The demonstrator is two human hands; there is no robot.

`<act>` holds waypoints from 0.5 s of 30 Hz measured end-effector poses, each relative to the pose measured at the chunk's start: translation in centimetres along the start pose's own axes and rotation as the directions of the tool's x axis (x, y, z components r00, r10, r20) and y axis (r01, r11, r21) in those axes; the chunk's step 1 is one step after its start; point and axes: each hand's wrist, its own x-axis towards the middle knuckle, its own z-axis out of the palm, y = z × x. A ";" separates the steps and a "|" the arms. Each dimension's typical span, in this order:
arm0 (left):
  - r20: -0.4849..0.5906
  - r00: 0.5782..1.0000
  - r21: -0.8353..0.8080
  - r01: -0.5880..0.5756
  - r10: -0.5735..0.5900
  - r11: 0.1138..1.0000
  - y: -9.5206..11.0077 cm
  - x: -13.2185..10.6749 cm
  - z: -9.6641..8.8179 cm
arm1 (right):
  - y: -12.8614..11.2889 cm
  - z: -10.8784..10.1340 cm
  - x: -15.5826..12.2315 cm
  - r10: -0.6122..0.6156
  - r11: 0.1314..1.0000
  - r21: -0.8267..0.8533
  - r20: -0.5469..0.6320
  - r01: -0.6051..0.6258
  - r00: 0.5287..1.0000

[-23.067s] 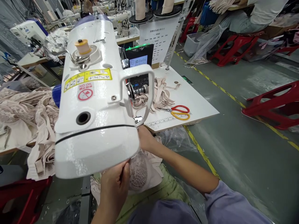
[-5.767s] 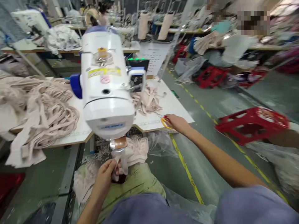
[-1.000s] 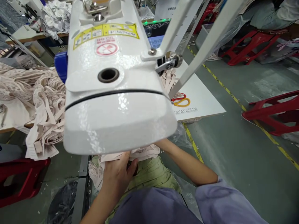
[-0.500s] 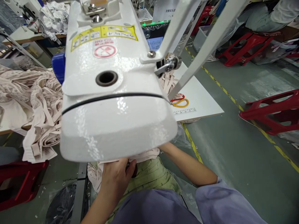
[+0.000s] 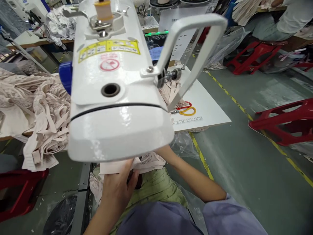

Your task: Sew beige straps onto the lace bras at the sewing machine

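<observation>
The left hand [image 5: 118,186] is touching the pale cloth [image 5: 151,163], which is showing just below the front of the white machine [image 5: 119,132]. Its thumb is standing a little apart from the first finger. The machine is hiding some of the tips, so I cannot tell if they are pinching. The right hand [image 5: 161,151] is going behind the machine, and I cannot tell what its fingers are doing. Scissors [image 5: 187,111] with red and yellow handles are lying on the white table [image 5: 212,107], beside a heap of straps [image 5: 171,91]. A big pile of lacy cloth [image 5: 49,114] is hanging over the edge on the left.
</observation>
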 end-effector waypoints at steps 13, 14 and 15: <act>0.012 1.000 -0.035 -0.004 0.004 0.999 0.2 0.4 0.2 | 0.2 -0.6 -0.8 -0.006 0.999 0.048 -0.055 0.008 0.998; 0.012 1.000 -0.035 -0.008 0.009 0.999 0.2 0.4 0.2 | 0.1 -0.6 -0.8 -0.007 0.999 0.050 -0.053 0.010 0.999; 0.012 1.000 -0.035 -0.009 0.009 0.999 0.2 0.5 0.3 | 0.1 -0.6 -0.9 -0.009 0.999 0.052 -0.050 0.012 0.999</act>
